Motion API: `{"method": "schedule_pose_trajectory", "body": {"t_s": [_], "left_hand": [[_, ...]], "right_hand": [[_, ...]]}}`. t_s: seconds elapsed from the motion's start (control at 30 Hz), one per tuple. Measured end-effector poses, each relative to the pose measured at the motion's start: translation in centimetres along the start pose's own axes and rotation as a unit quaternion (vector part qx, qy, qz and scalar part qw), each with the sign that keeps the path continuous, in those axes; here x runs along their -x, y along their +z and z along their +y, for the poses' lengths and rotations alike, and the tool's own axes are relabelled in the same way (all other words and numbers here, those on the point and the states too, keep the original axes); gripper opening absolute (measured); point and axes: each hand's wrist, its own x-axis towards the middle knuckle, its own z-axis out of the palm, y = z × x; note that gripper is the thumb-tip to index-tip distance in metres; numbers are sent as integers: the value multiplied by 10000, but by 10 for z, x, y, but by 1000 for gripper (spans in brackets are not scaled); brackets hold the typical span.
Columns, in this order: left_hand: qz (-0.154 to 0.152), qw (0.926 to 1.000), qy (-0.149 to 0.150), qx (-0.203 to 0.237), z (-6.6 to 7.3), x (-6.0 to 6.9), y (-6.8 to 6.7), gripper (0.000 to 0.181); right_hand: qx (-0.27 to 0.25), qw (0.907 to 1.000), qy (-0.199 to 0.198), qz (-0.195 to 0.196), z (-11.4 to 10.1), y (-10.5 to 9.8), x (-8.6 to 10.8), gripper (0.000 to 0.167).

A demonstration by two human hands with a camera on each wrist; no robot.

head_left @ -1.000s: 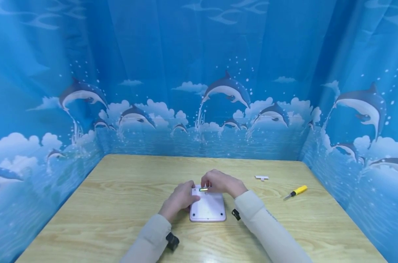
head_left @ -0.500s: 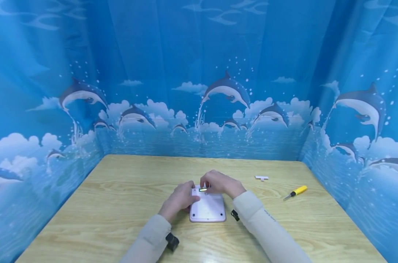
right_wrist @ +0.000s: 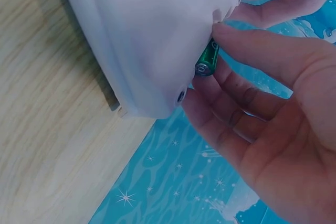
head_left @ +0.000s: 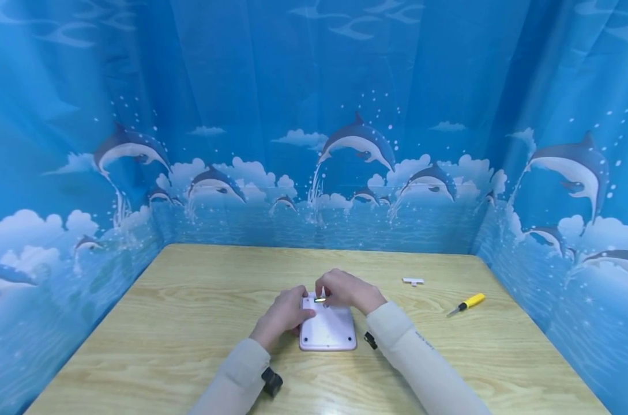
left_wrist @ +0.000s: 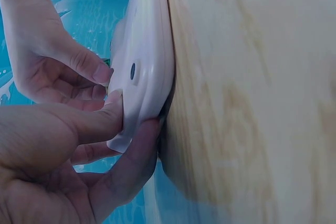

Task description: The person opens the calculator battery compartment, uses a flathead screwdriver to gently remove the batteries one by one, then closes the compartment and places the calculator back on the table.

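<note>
A flat, pale pinkish-white device (head_left: 328, 331) with dark round feet lies on the table, its back upward; it looks like a calculator. My left hand (head_left: 285, 311) grips its far left corner, thumb on top and a finger under the edge, as the left wrist view shows. Over the far part of the device, my right hand (head_left: 347, 288) pinches a small green battery (right_wrist: 206, 61) between thumb and fingers. One metal end of the battery shows in the right wrist view. The slot beneath it is mostly hidden by my fingers.
On the wooden table (head_left: 215, 288), a small white cover with a tab (head_left: 413, 281) lies to the far right of the device. Farther right is a yellow-handled screwdriver (head_left: 466, 304). A blue dolphin-print curtain (head_left: 272, 202) encloses the back and sides.
My right hand and forearm have shifted very slightly left, still holding the battery. The left hand and the device have stayed in place.
</note>
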Motion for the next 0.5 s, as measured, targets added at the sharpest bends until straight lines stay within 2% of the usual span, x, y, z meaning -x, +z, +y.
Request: {"method": "schedule_pose_trajectory", "body": {"t_s": [0.5], "left_hand": [[10, 10000, -6, 11, 0, 1, 1, 37]], "right_hand": [[59, 9999, 113, -67, -2, -1, -1, 19]]}}
